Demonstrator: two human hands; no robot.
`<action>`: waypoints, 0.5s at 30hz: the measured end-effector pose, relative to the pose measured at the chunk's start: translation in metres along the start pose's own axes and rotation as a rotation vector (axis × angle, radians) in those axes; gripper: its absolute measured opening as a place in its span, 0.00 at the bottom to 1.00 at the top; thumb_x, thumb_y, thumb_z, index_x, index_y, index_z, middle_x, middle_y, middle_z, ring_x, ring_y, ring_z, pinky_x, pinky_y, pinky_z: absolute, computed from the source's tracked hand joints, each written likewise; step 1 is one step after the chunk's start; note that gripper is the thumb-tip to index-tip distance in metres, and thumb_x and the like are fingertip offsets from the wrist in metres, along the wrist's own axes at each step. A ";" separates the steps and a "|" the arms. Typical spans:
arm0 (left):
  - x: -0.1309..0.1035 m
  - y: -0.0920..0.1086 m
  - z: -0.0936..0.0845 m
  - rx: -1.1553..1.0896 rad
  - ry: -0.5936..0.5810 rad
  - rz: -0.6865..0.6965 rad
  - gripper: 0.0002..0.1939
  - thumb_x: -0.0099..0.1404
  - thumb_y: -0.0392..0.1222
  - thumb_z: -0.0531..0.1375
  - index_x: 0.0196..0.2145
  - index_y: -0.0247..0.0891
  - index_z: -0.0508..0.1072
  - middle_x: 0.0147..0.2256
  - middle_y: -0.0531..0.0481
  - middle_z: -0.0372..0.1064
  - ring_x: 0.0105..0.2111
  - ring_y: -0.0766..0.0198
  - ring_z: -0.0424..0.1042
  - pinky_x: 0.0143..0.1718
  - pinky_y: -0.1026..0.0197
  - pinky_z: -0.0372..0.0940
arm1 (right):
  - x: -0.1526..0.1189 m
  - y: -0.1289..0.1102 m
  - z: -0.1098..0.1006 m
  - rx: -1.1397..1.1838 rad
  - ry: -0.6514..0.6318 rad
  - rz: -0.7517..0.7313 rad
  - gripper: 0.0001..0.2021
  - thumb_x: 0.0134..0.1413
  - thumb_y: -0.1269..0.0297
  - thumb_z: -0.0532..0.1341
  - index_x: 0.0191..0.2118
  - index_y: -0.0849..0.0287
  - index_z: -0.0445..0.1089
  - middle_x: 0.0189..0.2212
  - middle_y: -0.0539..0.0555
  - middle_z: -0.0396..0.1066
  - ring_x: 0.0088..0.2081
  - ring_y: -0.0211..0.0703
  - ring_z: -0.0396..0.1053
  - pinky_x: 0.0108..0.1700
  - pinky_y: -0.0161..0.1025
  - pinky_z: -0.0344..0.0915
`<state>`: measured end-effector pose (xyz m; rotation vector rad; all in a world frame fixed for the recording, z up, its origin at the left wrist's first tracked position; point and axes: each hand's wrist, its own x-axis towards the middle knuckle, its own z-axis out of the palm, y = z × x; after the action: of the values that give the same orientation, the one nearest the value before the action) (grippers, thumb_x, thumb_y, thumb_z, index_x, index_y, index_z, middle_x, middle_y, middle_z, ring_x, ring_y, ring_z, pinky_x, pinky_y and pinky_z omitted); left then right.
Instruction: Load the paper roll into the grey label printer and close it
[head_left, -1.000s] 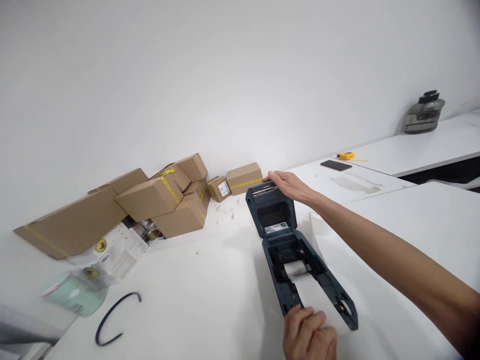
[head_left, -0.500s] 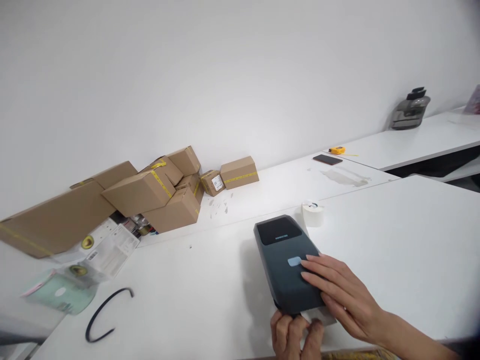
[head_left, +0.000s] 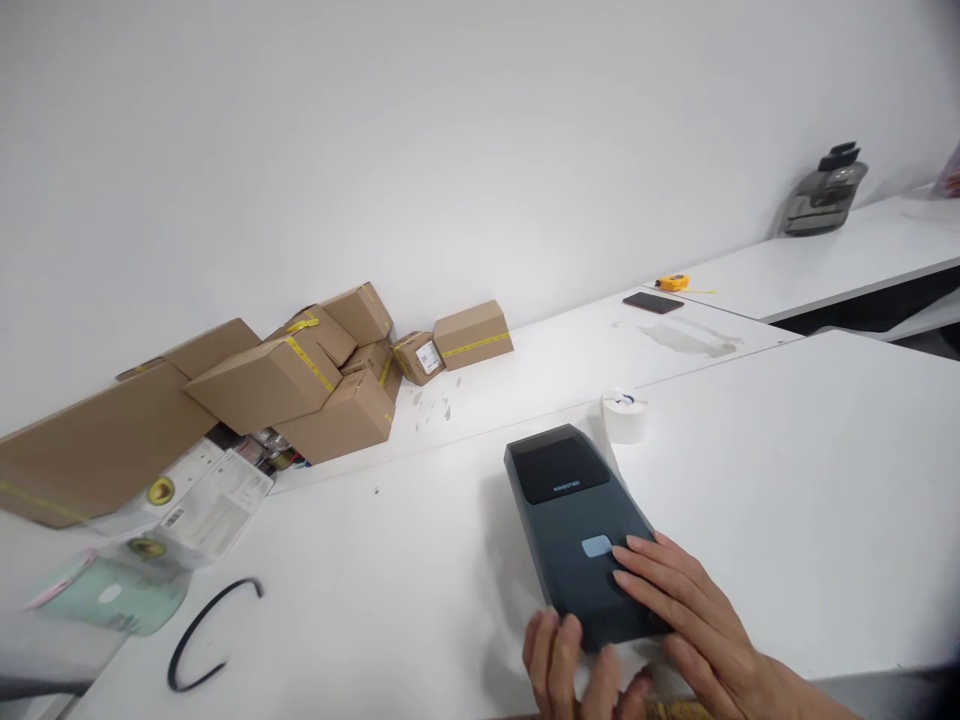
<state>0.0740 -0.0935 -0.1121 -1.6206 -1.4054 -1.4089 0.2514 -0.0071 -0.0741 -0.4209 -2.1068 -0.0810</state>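
Observation:
A dark grey-blue label printer point(head_left: 574, 535) with a glossy black window and a pale blue button lies on the white table. My right hand point(head_left: 697, 625) rests on its right side, fingers stretched flat over the cover near the button. At the printer's near edge is my left hand point(head_left: 574, 670), its fingers bent and spread apart, and I see nothing gripped between them. Part of a whitish strip shows beneath this edge, mostly hidden by my hands. Behind the printer stands a roll of white labels point(head_left: 625, 418), its strip leading toward the printer's back.
Cardboard boxes point(head_left: 262, 385) are piled at the left against the wall. Clear and green packets point(head_left: 112, 595) and a curved black strip point(head_left: 180, 640) lie at the left. A phone point(head_left: 653, 302), a yellow tape measure point(head_left: 673, 283) and a dark bottle point(head_left: 825, 195) sit farther back right.
My left hand's fingers, bunched at the printer's near edge before, have spread and shifted a little left. My right hand stays on the cover. The view has tilted slightly.

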 end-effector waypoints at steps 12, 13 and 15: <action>0.025 -0.021 0.008 -0.130 -0.157 0.012 0.16 0.74 0.43 0.49 0.53 0.37 0.69 0.54 0.37 0.73 0.64 0.51 0.65 0.62 0.40 0.63 | -0.019 -0.006 0.018 0.050 0.087 0.193 0.25 0.66 0.62 0.47 0.65 0.52 0.66 0.52 0.56 0.77 0.57 0.52 0.72 0.65 0.53 0.62; 0.028 -0.018 0.007 -0.136 -0.170 -0.002 0.14 0.72 0.40 0.51 0.53 0.38 0.69 0.53 0.37 0.73 0.64 0.52 0.65 0.61 0.42 0.65 | -0.017 -0.005 0.016 0.040 0.080 0.155 0.25 0.66 0.63 0.47 0.65 0.54 0.66 0.53 0.56 0.77 0.58 0.52 0.72 0.65 0.52 0.63; 0.032 -0.012 -0.001 -0.139 -0.196 -0.029 0.15 0.71 0.39 0.54 0.53 0.39 0.69 0.54 0.38 0.73 0.63 0.52 0.65 0.59 0.44 0.68 | -0.011 -0.003 0.010 0.030 0.067 0.099 0.25 0.65 0.65 0.48 0.65 0.56 0.65 0.54 0.57 0.76 0.59 0.51 0.71 0.64 0.52 0.63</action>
<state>0.0592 -0.0799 -0.0839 -1.8780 -1.4724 -1.4234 0.2481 -0.0107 -0.0883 -0.4971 -2.0155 -0.0064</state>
